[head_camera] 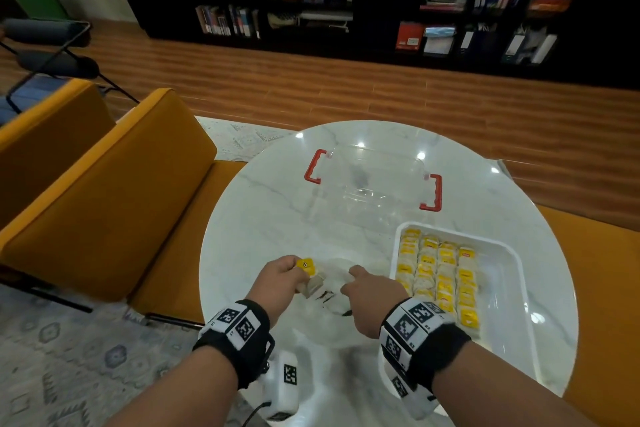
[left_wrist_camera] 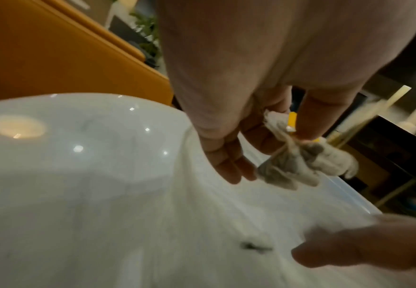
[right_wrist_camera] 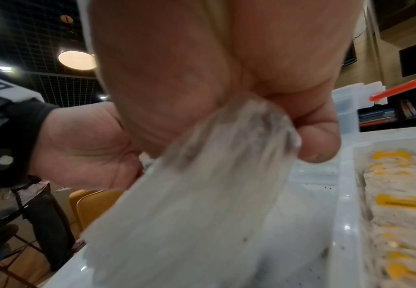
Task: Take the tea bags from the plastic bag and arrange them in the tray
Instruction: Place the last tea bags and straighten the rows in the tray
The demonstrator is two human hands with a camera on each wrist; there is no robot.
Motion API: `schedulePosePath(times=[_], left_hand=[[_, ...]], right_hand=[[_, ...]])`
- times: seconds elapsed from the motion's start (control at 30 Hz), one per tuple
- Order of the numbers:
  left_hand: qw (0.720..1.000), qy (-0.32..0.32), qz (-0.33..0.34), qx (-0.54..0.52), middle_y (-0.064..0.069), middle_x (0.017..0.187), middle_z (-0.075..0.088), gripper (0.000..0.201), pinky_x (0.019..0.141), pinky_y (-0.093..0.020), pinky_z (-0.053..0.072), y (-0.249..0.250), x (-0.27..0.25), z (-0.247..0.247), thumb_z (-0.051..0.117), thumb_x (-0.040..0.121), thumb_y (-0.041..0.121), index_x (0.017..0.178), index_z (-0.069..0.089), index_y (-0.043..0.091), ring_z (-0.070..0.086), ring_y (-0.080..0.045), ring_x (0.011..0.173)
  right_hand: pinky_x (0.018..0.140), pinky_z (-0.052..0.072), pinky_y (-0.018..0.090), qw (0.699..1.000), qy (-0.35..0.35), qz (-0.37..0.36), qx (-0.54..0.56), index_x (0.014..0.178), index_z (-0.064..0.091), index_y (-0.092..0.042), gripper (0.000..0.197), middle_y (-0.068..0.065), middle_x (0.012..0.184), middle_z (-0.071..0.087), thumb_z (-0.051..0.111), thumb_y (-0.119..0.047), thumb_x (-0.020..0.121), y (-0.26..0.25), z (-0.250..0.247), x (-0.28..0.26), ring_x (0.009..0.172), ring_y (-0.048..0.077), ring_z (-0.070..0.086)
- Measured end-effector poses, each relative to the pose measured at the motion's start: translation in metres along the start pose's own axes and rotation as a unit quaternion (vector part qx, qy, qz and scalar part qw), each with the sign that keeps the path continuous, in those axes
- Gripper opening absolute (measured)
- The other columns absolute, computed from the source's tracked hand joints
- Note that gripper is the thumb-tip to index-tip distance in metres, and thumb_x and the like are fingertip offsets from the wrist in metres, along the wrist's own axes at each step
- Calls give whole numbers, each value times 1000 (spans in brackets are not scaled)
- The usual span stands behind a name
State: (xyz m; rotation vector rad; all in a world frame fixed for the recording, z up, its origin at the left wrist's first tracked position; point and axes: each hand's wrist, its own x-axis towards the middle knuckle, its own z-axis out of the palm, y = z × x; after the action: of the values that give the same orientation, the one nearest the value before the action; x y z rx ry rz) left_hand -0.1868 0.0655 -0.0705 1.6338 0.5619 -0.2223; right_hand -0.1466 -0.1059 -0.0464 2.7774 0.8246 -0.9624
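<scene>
My left hand (head_camera: pixel 287 274) holds a tea bag (head_camera: pixel 310 274) with a yellow tag above the white marble table; in the left wrist view the tea bags (left_wrist_camera: pixel 305 165) hang pinched between thumb and fingers. To its right, my right hand (head_camera: pixel 370 291) pinches the clear plastic bag (head_camera: pixel 332 291), whose crumpled top (right_wrist_camera: pixel 231 148) shows in the right wrist view. The white tray (head_camera: pixel 502 253) lies at the right, with several rows of yellow-tagged tea bags (head_camera: pixel 440 274) filling its left part.
A clear plastic box with red handles (head_camera: pixel 374 180) stands at the far side of the round table (head_camera: pixel 270 218). Orange seats (head_camera: pixel 104 191) flank the table on the left. A dark bookshelf (head_camera: pixel 381 3) lines the back wall.
</scene>
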Motion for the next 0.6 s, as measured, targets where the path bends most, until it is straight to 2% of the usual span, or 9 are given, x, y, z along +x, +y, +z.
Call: schedulePosePath(times=[0.07,0.1,0.2,0.3,0.37,0.43,0.47,0.53,0.6], left_hand=[[987,-4,-31,-157,-16,80,54,15,85,-49,51,0,1,3,52,81,-2,69,57,5,58,-34,83],[974,-15,-42,-221,-16,80,52,18,87,-52,52,1,1,4,45,84,-9,72,53,2,60,-37,82],[940,-48,-66,-331,-13,72,49,19,71,-50,58,8,-4,10,37,88,-8,80,48,4,63,-40,73],[943,-75,-73,-316,-17,77,54,14,56,-39,57,14,-5,15,39,89,-3,88,52,1,63,-35,65],[961,-100,-50,-255,-19,83,58,14,53,-34,53,17,-4,16,42,92,-3,94,56,-2,61,-31,64],[971,-120,-31,-204,-18,83,60,11,52,-32,52,20,-2,16,49,93,0,99,57,0,62,-29,66],[974,-126,-24,-189,-17,84,61,11,52,-31,51,21,-1,17,51,93,2,102,57,1,63,-27,67],[976,-137,-15,-171,-15,85,62,14,52,-30,49,24,0,18,55,91,8,104,58,3,63,-25,69],[973,-145,-16,-177,-14,84,59,17,51,-28,46,28,0,20,56,93,16,104,59,3,61,-23,68]], right_hand=[[88,48,38,999,8,-11,40,133,51,-31,51,-2,149,24,53,-15,85,3,-2,-1,118,28,53],[97,44,39,998,20,-17,59,132,52,-35,49,-4,152,22,53,-21,85,4,-4,-3,125,26,46],[106,32,40,988,91,-27,125,112,64,-36,31,-8,151,29,55,-33,82,8,-11,-6,130,22,37],[99,39,34,934,220,-41,278,87,66,-30,12,-8,124,53,58,-27,79,12,-16,-4,115,18,49],[86,41,21,895,262,-55,356,93,62,-30,12,-9,108,56,60,-24,83,14,-21,-2,98,11,52],[74,37,7,884,261,-78,379,107,63,-29,21,-12,102,56,64,-23,87,16,-23,-1,87,2,50],[72,36,5,883,266,-98,374,110,63,-29,24,-13,100,56,65,-22,87,16,-23,-1,85,-1,49],[77,35,7,881,295,-138,344,106,67,-29,22,-13,98,56,65,-19,86,18,-21,2,87,-3,47],[84,37,17,889,311,-144,305,102,70,-31,17,-13,99,58,65,-23,87,20,-18,5,93,3,48]])
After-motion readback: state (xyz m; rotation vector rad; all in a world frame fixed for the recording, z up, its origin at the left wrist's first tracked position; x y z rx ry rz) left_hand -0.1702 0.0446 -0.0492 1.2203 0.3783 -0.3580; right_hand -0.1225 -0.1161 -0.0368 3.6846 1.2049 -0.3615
